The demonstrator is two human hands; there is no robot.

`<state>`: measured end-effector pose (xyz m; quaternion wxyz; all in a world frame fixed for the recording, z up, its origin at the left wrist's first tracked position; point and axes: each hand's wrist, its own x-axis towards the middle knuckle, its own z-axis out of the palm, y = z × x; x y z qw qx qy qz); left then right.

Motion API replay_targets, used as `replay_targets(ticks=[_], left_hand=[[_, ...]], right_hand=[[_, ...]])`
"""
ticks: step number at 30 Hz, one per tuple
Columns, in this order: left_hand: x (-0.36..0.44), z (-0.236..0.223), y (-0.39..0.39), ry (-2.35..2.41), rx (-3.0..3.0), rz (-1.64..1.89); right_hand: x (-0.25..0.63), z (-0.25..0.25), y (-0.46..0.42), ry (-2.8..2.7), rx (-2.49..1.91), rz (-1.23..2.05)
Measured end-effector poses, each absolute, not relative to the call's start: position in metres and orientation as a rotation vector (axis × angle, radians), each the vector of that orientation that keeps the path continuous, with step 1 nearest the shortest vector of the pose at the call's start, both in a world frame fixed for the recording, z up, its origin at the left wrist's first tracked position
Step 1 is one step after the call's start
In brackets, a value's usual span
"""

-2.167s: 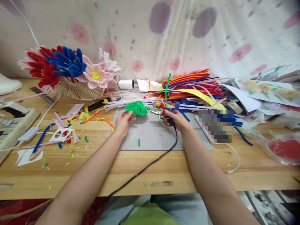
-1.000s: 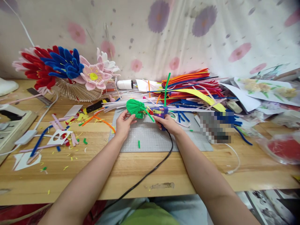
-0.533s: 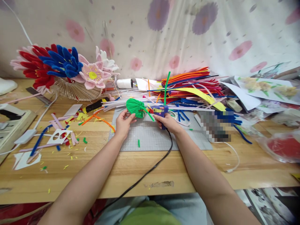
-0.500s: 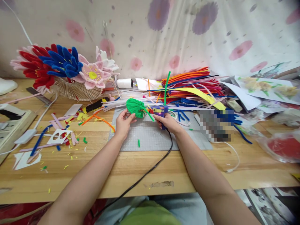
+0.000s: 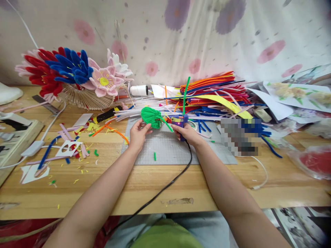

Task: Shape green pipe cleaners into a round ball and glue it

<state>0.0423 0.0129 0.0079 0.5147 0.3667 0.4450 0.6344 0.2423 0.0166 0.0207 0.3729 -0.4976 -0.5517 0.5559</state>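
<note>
L hand [image 5: 139, 133] has thumb + fingers pinched on the lower L edge of the fuzzy green piece [image 5: 150, 117], mid-frame over the gray mat [image 5: 147, 155]. Prob held by the rim so the side w/ the green strip [image 5: 167, 124] faces the gun & fingertips stay off the hot end. R hand [image 5: 190, 133] is wrapped round the purple glue gun's [image 5: 184, 119] grip, nozzle aimed L at the piece; can't tell if they touch tbh. Black cord [image 5: 168, 185] drops between the 2 forearms toward bottom center-left, which imo keeps it off the work.
</note>
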Motion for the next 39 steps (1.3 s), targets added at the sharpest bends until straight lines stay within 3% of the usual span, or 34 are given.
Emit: replay_targets(ticks=[17, 22, 31, 39], left_hand=[[0.04, 0.009, 0.017, 1.014, 0.775, 1.585], [0.034, 0.009, 0.022, 0.944, 0.671, 1.636], [0.036, 0.009, 0.023, 0.891, 0.624, 1.681], [0.035, 0.006, 0.025, 0.915, 0.655, 1.674]], right_hand=[[0.275, 0.042, 0.009, -1.383, -1.249, 1.422], [0.318, 0.049, -0.005, -1.259, -1.393, 1.087], [0.369, 0.02, -0.028, -1.052, -2.023, 0.375], [0.358, 0.011, -0.033, -0.991, -2.207, 0.277]])
